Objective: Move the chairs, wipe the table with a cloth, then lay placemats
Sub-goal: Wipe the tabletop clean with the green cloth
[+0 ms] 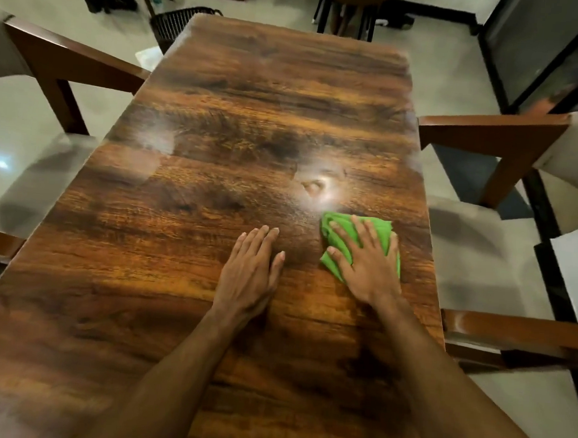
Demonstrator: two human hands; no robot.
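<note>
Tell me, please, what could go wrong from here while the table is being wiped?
1. The right hand presses the green cloth with flat fingers near the right edge of the table; a wide stroke might push the cloth off.
2. The left hand rests flat on the glossy top and may leave marks, or an unwiped patch beneath it.
3. The chair armrest stands close to that edge; an elbow could knock it.
</note>
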